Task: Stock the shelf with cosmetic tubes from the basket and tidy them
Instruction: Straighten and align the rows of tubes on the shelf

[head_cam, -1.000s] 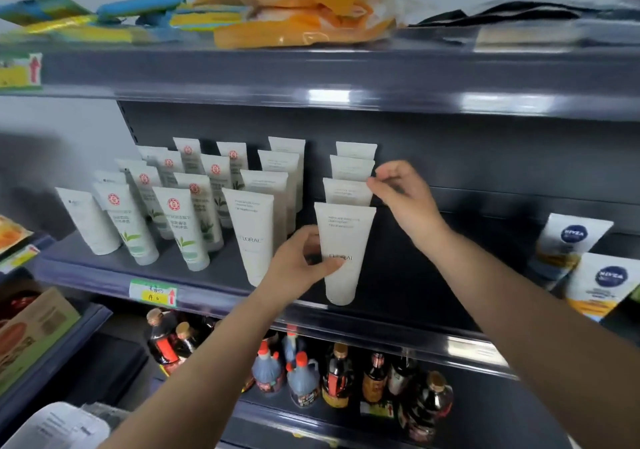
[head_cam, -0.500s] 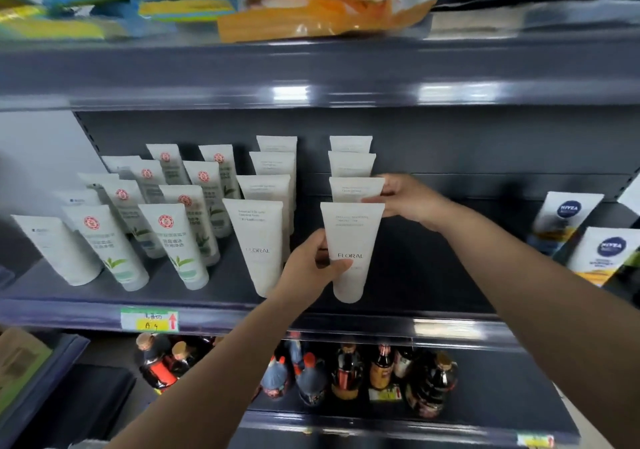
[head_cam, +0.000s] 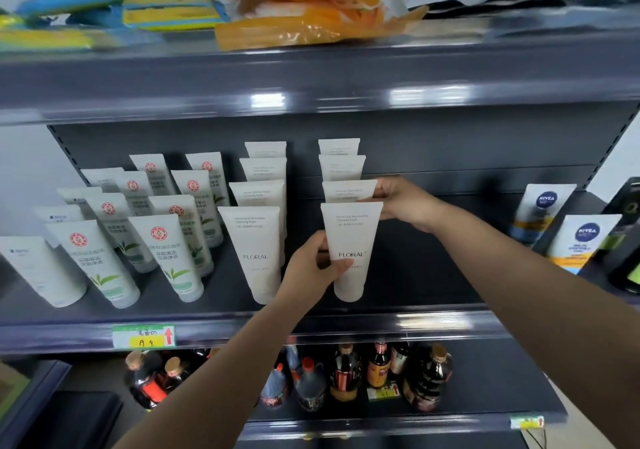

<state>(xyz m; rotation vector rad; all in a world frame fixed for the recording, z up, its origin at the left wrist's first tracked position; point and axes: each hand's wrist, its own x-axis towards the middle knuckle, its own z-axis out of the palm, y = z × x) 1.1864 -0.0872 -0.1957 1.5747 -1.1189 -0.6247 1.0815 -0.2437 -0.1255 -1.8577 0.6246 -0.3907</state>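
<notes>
While both hands work the R-most row of white tubes on the middle shelf (head_cam: 433, 320), the front FLORAL tube (head_cam: 351, 251) stands cap-down at the row's 6 o'clock end. Left hand (head_cam: 313, 268) grips its lower left edge: thumb across the front face just under the "FLORAL" print, other fingers curled behind, so tube sits betw. thumb and fingers. Right hand (head_cam: 403, 202), at approx. 1 o'clock from that tube, pinches the right top corner of the second tube (head_cam: 348, 191) directly behind; fingertips on its crimped edge, thumb underneath, near the front tube's top corner; contact w/ front tube cannot be told. Two more tubes stand behind toward 12 o'clock. Second FLORAL row (head_cam: 258, 240) just beside at 9 o'clock; red-logo tubes (head_cam: 166, 251) further at 9. NIVEA tubes (head_cam: 581, 240) at 3 o'clock, well apart.
</notes>
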